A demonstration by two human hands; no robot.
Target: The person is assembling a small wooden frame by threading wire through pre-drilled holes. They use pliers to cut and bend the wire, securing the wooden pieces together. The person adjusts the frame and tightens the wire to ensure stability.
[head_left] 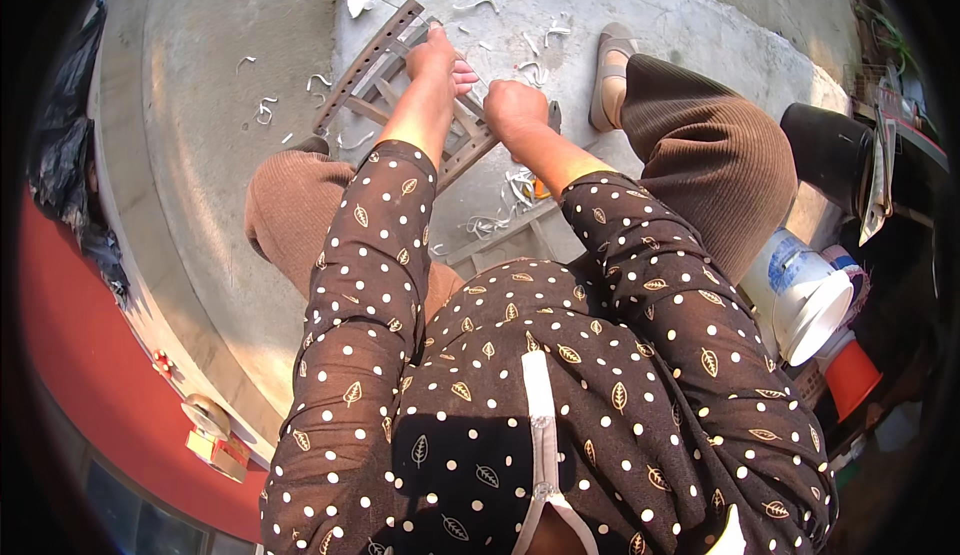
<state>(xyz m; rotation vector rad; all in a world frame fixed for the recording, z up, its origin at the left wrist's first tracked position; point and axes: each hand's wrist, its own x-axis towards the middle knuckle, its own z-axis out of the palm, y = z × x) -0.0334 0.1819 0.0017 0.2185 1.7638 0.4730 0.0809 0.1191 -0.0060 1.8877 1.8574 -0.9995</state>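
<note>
Concrete floor (200,170) outdoors, sunlit patches, pale strips (266,111) scattered on both sides of a slatted grey-brown frame (368,109). Frame is the landmark: sits tilted between the person's knees, a dark holed bar (366,67) along its left side, slats crossing inside.

Left hand (438,60) at the frame's upper end, thumb up by the bar's end, fingers partly curled, loose; exact grip unclear. Right hand (515,110) just beside the frame's right edge, closed in a fist, back of hand up; can't tell what, if anything, is inside it, or whether it touches the frame.

Bunch of pale strips (520,189) just below right of the frame, small orange item (541,188) beside it, partly hidden. Grey wooden piece (500,239) below the frame, toward the person's body. Shoe (600,95) right of the frame, near; brown ribbed trousers (700,145) on both sides.

Well right of the frame: black bucket (825,155), white bucket (815,305), orange-red container (852,380). Well left: black plastic (70,145), red surface (100,335). Far lower left of frame: tape roll (205,415) by a small box (222,455).
</note>
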